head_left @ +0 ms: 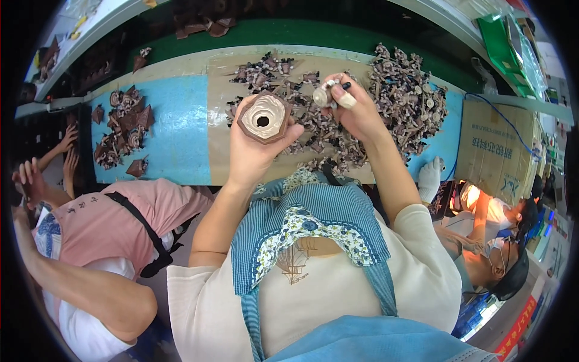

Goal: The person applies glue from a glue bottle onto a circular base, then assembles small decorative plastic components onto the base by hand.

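Note:
In my left hand (256,151) is a brown, many-sided hollow piece (263,118). Its opening faces up, showing a cream, rippled inside with a dark hole in the middle. My right hand (362,114) pinches a small figure-like part (321,96) with a round pale end. A pale covering wraps one of that hand's fingertips. A short dark bit sticks out by those fingers; whether it belongs to the part, I cannot tell. The two held things are apart, above a heap of small brown and cream parts (322,142) on the table.
A larger heap of similar parts (404,90) lies at the right. Brown angular pieces (126,127) are gathered on the blue mat (187,120) at the left. A cardboard box (494,148) stands beyond the right end. A co-worker in pink (126,223) sits close at my left.

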`<action>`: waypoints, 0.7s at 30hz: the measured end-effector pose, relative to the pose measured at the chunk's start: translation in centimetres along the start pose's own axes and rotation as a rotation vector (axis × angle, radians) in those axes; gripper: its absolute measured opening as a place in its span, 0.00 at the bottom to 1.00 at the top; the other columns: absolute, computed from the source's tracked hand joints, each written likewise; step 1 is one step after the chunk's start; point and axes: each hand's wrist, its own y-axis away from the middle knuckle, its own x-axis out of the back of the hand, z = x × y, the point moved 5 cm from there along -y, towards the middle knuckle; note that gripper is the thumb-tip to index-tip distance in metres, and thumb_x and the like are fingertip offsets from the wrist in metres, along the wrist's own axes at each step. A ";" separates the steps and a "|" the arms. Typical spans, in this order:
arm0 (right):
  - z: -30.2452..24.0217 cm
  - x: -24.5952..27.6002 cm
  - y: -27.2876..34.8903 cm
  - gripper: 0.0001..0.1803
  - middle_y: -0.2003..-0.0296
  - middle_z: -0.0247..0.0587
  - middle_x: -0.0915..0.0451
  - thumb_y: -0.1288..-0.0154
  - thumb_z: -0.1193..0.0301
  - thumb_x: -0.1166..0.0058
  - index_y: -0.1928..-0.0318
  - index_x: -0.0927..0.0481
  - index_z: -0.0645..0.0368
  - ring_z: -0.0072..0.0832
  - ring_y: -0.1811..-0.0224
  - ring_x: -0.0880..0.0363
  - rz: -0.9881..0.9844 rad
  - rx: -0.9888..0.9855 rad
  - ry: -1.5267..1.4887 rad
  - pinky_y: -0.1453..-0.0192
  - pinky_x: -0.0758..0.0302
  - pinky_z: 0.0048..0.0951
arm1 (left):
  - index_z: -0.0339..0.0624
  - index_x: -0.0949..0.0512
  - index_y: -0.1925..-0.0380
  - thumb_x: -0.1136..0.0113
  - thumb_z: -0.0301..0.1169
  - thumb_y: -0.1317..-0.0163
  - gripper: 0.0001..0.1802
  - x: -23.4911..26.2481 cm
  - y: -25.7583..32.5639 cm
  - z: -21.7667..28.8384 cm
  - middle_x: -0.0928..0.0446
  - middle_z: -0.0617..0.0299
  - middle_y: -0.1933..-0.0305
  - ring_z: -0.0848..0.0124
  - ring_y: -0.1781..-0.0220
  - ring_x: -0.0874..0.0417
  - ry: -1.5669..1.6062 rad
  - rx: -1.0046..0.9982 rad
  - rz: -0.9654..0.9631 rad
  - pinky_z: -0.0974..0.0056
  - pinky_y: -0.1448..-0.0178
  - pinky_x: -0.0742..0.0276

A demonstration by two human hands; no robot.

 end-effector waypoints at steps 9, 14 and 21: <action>-2.3 -3.9 6.4 0.18 0.66 0.27 0.30 0.31 0.55 0.50 0.51 0.34 0.54 0.13 0.69 0.34 -0.022 0.218 0.022 0.68 0.34 0.16 | 0.37 0.35 0.50 0.23 0.22 0.61 0.38 -4.4 1.4 2.7 0.22 0.57 0.56 0.71 0.54 0.20 -0.159 -0.434 -0.081 0.67 0.49 0.25; -1.5 -4.2 7.4 0.20 0.64 0.30 0.30 0.31 0.57 0.50 0.49 0.37 0.56 0.15 0.66 0.32 0.012 0.337 0.119 0.65 0.33 0.18 | 0.36 0.32 0.53 0.24 0.21 0.60 0.33 -4.5 2.3 2.7 0.22 0.58 0.57 0.72 0.56 0.20 -0.196 -0.378 -0.026 0.67 0.51 0.24; -2.8 -4.3 8.1 0.21 0.60 0.46 0.29 0.38 0.67 0.41 0.53 0.37 0.59 0.30 0.63 0.28 0.096 0.921 0.661 0.57 0.30 0.29 | 0.34 0.25 0.62 0.29 0.22 0.51 0.17 -4.9 1.7 1.5 0.20 0.60 0.61 0.74 0.59 0.20 0.036 -0.087 0.046 0.69 0.54 0.23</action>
